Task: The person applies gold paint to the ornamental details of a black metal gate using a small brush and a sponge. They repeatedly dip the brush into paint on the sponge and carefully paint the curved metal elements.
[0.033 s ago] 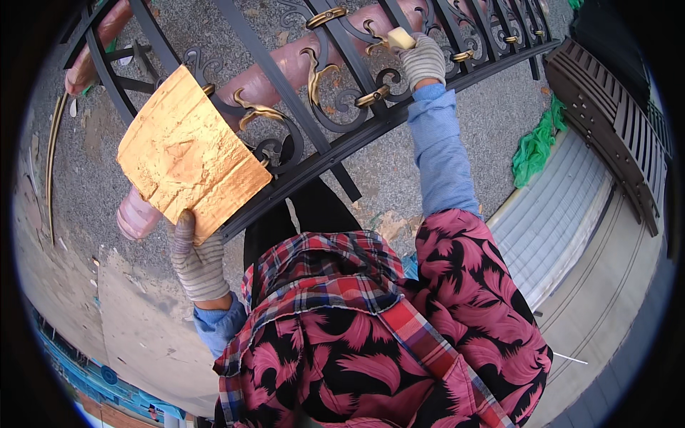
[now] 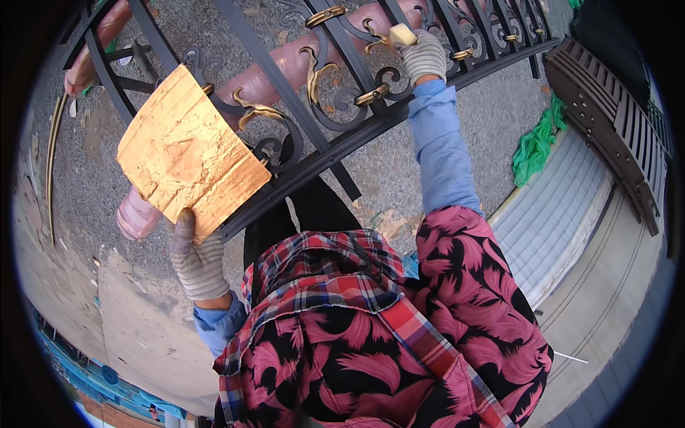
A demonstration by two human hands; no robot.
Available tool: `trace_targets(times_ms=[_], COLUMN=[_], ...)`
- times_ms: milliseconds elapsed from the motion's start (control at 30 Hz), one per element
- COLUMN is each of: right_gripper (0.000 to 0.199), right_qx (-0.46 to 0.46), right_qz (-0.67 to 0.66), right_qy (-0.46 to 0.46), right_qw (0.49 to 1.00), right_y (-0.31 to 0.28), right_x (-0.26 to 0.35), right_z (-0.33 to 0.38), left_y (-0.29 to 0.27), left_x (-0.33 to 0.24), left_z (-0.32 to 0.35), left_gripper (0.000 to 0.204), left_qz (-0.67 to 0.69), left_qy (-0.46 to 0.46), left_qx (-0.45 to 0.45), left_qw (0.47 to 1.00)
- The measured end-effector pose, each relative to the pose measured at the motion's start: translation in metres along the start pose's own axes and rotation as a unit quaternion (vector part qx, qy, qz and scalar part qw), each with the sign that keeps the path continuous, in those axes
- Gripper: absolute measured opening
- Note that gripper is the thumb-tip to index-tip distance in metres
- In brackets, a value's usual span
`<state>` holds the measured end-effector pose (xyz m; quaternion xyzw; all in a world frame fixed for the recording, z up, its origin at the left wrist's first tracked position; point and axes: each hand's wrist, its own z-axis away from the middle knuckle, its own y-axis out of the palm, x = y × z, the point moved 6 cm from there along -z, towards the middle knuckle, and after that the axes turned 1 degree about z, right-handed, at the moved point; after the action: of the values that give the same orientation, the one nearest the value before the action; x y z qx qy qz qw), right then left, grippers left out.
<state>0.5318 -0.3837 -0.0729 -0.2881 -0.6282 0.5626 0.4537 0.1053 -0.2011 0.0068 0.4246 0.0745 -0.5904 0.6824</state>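
Observation:
My left hand (image 2: 198,260), in a grey striped glove, grips the lower corner of a gold-coated flat sheet (image 2: 189,160), thumb on top. The sheet has a creased, rough surface and covers part of the railing. My right hand (image 2: 426,58), gloved alike, is closed around a small pale yellow sponge block (image 2: 402,34) over the far side of the railing. Beneath both hands lies a black metal railing panel (image 2: 307,132) with scrolls and gold-coloured leaves and collars. Whether the sponge touches the metal, I cannot tell.
Pink plastic-wrapped rolls (image 2: 267,71) lie under the railing. To the right are a crumpled green net (image 2: 536,146), a pale ribbed panel (image 2: 553,207) and a dark brown slatted metal piece (image 2: 606,114). A thin strip (image 2: 51,164) lies on the ground at left.

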Motion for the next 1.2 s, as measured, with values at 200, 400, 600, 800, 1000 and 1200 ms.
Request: trace_targets(times_ms=[200,400,600,800,1000,1200], right_gripper=[0.039,0.039,0.038,0.041,0.025,0.035], right_qx=[0.051,-0.03,0.06,0.029,0.004,-0.009], right_qz=[0.071,0.014,0.086,0.013,0.065,-0.194], right_qy=[0.024,0.011,0.027,-0.043,-0.075,-0.003], right_qw=[0.996,0.999,0.994,0.999,0.995,0.981], right_y=[0.017,-0.002,0.014,0.016,0.031,-0.068], right_x=[0.005,0.007,0.009,0.037,0.052,0.08], right_z=[0.012,-0.002,0.003,0.018,0.015,0.068], left_y=[-0.001,0.0,0.005,0.018,0.006,0.019], left_x=[0.0,0.0,-0.005,-0.003,-0.01,0.005], left_z=[0.001,0.002,0.002,0.004,0.012,-0.001], left_gripper=[0.057,0.057,0.058,0.057,0.054,0.054], left_qz=[-0.018,-0.025,-0.021,-0.005,0.006,0.05], left_qy=[0.007,0.0,-0.003,-0.017,-0.01,-0.004], left_qx=[0.01,-0.002,0.026,0.052,0.019,0.115], left_qw=[1.0,1.0,0.999,0.998,1.0,0.992])
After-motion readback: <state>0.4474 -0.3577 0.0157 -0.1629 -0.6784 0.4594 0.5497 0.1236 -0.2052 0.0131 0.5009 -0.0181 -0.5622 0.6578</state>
